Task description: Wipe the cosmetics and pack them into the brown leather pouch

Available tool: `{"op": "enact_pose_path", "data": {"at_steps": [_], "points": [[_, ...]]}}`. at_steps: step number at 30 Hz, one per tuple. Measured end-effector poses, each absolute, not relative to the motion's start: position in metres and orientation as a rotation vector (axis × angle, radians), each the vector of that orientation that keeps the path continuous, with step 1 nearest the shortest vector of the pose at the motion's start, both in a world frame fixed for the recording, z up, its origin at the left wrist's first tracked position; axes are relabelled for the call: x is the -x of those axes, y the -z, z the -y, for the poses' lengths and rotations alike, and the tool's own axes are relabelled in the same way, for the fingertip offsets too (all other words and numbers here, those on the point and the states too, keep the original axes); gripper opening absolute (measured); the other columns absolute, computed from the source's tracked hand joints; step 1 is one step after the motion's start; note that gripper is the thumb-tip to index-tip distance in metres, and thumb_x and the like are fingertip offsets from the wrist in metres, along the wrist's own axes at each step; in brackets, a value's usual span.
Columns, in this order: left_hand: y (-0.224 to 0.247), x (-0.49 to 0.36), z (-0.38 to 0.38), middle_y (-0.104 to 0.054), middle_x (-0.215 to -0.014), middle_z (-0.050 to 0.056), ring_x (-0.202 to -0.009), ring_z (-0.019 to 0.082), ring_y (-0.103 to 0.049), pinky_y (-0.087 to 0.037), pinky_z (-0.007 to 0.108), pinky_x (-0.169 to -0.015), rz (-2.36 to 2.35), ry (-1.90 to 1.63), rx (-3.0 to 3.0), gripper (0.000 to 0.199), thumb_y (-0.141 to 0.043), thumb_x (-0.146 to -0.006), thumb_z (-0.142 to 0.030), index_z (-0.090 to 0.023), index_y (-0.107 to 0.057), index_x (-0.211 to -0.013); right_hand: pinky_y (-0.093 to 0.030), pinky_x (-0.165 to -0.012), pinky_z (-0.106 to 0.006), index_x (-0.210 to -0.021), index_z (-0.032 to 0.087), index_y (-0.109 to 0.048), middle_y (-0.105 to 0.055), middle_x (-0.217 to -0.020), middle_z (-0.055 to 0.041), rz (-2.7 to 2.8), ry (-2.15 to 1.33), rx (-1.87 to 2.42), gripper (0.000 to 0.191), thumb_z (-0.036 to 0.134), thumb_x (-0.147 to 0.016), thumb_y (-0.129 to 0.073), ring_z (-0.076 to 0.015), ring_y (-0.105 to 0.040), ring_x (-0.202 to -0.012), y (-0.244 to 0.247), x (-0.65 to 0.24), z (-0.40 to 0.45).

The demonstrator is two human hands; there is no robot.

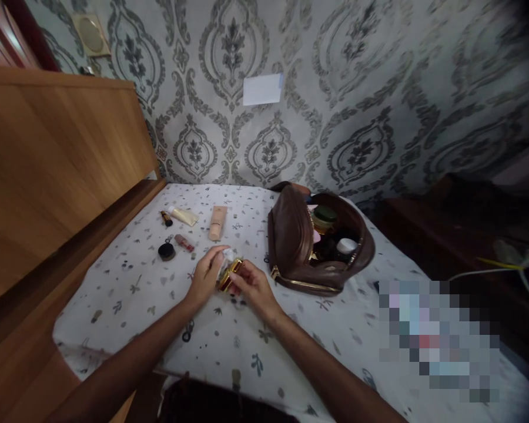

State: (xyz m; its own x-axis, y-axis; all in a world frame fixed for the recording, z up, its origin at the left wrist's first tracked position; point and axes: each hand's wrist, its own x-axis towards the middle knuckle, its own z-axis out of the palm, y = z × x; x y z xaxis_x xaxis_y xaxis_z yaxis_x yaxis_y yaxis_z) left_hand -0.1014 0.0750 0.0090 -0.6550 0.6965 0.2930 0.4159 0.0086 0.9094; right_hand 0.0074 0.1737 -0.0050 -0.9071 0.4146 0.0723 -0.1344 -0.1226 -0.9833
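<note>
Between my two hands, over the patterned white cloth, is a small shiny gold item (231, 274), box-like, with a clear or whitish part at its far end; its exact kind I cannot make out. My right hand (258, 291) pinches the gold side between thumb and fingers. From the other side my left hand (205, 276) closes around its left edge and the pale part. Just right of my hands stands an unzipped brown toiletry bag (291, 235), holding a green-lidded jar (324, 215), a white round lid (347, 245) and other items partly hidden.
On the cloth at left lie a peach tube (217, 222), a cream tube (185, 216), a small black-and-gold bottle (166, 218), a pinkish lip-gloss tube (184, 242) and a black-lidded jar (166, 251). A wooden panel (66, 153) borders the left; a blurred-out object (436, 335) lies right.
</note>
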Motion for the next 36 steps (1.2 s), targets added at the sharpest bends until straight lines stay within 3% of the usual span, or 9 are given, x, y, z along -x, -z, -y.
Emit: {"op": "enact_pose_path", "data": {"at_steps": [2, 5, 10, 17, 28, 36], "points": [[-0.011, 0.099, -0.072, -0.065, -0.102, 0.006, -0.095, 0.019, -0.058, -0.044, 0.030, -0.087, -1.986, -1.639, -1.367, 0.033, -0.041, -0.097, -0.037, -0.019, -0.064, -0.113, -0.042, -0.051, -0.026, -0.088, 0.021, -0.055, -0.060, -0.070, 0.0014, 1.768, -2.071, 0.336, 0.042, 0.057, -0.074, -0.070, -0.0130, -0.055, -0.054, 0.008, -0.007, -0.180], [-0.011, 0.099, -0.070, -0.064, -0.094, 0.006, -0.090, 0.019, -0.059, -0.045, 0.031, -0.084, -1.942, -1.555, -1.560, 0.032, -0.044, -0.097, -0.034, -0.019, -0.068, -0.112, -0.041, -0.051, -0.027, -0.091, 0.021, -0.054, -0.060, -0.066, 0.0021, 1.707, -2.074, 0.366, 0.042, 0.055, -0.073, -0.071, -0.0142, -0.056, -0.053, 0.014, -0.006, -0.186], [-0.011, 0.107, -0.068, -0.064, -0.093, 0.006, -0.090, 0.019, -0.060, -0.044, 0.032, -0.084, -1.926, -1.539, -1.563, 0.029, -0.047, -0.096, -0.029, -0.018, -0.070, -0.110, -0.041, -0.054, -0.027, -0.112, 0.024, -0.050, -0.064, -0.071, 0.0028, 1.534, -2.124, 0.380, 0.051, 0.051, -0.075, -0.072, -0.0144, -0.057, -0.055, 0.015, -0.007, -0.186], [-0.013, 0.113, -0.063, -0.061, -0.086, 0.005, -0.082, 0.018, -0.059, -0.045, 0.030, -0.078, -1.910, -1.431, -1.688, 0.030, -0.046, -0.098, -0.029, -0.018, -0.071, -0.109, -0.038, -0.048, -0.023, -0.084, 0.023, -0.047, -0.059, -0.060, 0.0059, 1.352, -2.171, 0.462, 0.046, 0.064, -0.076, -0.066, -0.0119, -0.054, -0.048, 0.009, -0.008, -0.187], [-0.009, 0.111, -0.061, -0.058, -0.088, 0.005, -0.080, 0.016, -0.058, -0.045, 0.027, -0.074, -1.861, -1.412, -1.751, 0.030, -0.046, -0.098, -0.029, -0.019, -0.070, -0.112, -0.029, -0.038, -0.020, -0.075, 0.021, -0.051, -0.053, -0.050, 0.0078, 1.502, -2.077, 0.516, 0.045, 0.062, -0.075, -0.068, -0.0084, -0.047, -0.037, 0.007, -0.010, -0.182], [-0.012, 0.110, -0.062, -0.059, -0.088, 0.005, -0.080, 0.016, -0.058, -0.045, 0.027, -0.074, -1.923, -1.413, -1.717, 0.030, -0.046, -0.098, -0.030, -0.019, -0.070, -0.111, -0.031, -0.043, -0.020, -0.074, 0.018, -0.057, -0.055, -0.051, 0.0047, 1.310, -2.119, 0.494, 0.042, 0.057, -0.074, -0.073, -0.0078, -0.045, -0.044, 0.003, -0.009, -0.187]]}}
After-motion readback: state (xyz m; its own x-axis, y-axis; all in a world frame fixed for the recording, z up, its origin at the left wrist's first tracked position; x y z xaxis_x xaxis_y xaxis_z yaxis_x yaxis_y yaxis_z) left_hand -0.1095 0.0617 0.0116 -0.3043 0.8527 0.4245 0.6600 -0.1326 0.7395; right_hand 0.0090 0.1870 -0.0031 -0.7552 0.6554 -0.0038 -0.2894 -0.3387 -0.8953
